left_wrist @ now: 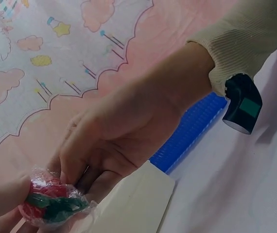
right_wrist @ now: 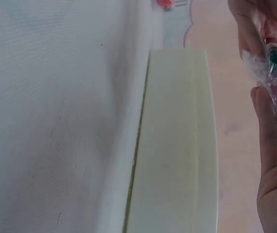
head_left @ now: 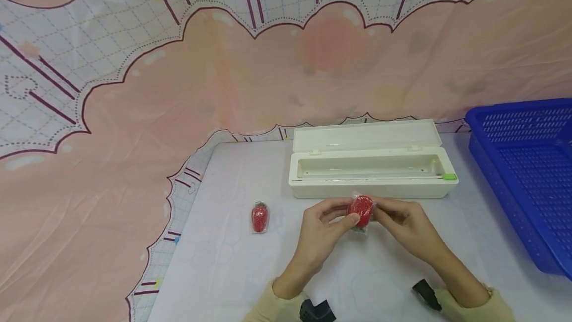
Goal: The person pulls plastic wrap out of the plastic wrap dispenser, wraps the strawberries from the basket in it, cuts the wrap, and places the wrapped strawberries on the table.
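A red strawberry (head_left: 362, 208) with green leaves is covered in clear plastic wrap, held up in front of the white wrap dispenser. My left hand (head_left: 321, 232) grips it from the left, thumb across its near face. From the other side, the thumb and fingers of my right hand (head_left: 408, 225) pinch the wrap at its right edge. Crinkled plastic wrap (right_wrist: 256, 65) sticks out around the leaves in the right wrist view. A second wrapped strawberry (head_left: 259, 217) lies on the table, left of my hands.
Behind my hands stands the white dispenser box (head_left: 371, 192), its lid (head_left: 366, 135) raised and a green slider (head_left: 449, 177) at its right end. A blue plastic basket (head_left: 502, 198) occupies the right side. Patterned pink cloth (head_left: 286, 78) hangs behind the white table (head_left: 214, 262).
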Demonstrator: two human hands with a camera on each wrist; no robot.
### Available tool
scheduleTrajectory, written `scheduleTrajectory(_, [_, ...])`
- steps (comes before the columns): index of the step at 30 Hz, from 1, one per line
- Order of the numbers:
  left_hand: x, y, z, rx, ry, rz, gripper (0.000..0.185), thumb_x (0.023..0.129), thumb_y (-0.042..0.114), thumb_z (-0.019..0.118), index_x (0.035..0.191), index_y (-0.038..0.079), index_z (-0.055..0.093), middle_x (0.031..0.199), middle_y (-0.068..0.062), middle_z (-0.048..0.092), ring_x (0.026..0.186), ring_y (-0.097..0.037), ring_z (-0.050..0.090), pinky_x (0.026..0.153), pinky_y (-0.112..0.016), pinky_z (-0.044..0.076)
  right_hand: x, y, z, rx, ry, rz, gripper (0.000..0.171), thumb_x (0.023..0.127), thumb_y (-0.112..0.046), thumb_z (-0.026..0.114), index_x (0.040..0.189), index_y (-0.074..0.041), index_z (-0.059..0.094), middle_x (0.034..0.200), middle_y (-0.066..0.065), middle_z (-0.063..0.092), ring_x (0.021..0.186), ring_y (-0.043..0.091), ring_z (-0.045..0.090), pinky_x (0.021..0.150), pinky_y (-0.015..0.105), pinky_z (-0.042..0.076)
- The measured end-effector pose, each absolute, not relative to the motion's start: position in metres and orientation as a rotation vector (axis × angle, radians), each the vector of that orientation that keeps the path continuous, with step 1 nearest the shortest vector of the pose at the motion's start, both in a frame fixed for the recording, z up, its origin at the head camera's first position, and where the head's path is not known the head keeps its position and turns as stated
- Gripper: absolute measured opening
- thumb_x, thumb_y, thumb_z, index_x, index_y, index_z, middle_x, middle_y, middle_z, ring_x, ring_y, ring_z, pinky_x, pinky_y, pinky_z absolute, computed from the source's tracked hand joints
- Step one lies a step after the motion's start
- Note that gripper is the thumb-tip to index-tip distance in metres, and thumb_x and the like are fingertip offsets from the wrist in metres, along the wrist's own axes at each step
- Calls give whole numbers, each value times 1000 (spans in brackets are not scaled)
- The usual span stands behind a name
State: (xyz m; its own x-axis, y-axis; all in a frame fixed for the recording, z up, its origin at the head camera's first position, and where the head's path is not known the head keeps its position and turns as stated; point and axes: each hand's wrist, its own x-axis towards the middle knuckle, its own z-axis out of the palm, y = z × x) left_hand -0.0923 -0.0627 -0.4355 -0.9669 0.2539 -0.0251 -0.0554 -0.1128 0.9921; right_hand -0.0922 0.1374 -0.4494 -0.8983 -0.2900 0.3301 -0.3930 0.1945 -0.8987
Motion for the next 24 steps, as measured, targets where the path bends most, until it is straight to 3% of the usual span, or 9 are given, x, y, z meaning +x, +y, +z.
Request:
scheduleTrajectory(4, [-93,-63,-437,215,2013,2178,30,85,9,78,114,1,71,112,-14,72,100,-20,70,81,-28,59,-90,137,-447,684,-2376,1835,29,99,5,51,126,14,59,121,29,65,99,4,69,85,18,55])
scheduleTrajectory(10, [-93,-64,-438,268,2144,2137,28,82,11,82,108,6,75,108,-9,73,91,-26,68,76,-26,58,-87,134,-444,608,-2402,1877,34,95,-3,64,127,8,61,119,23,68,98,5,70,80,20,57])
scheduleTrajectory(18, [-91,-63,-439,176,2018,2120,37,84,16,81,115,3,67,114,-9,68,99,-24,70,82,-30,59,-87,133,-441,514,-2393,1809,32,93,-4,68,124,1,67,112,17,72,92,6,71,75,21,58])
scheduleTrajectory(24, [-93,-64,-439,162,1967,2079,36,85,17,79,116,3,67,107,-13,73,95,-21,72,81,-33,60,-86,133,-441,514,-2392,1817,32,94,-2,66,125,1,66,115,18,71,95,4,69,76,20,58])
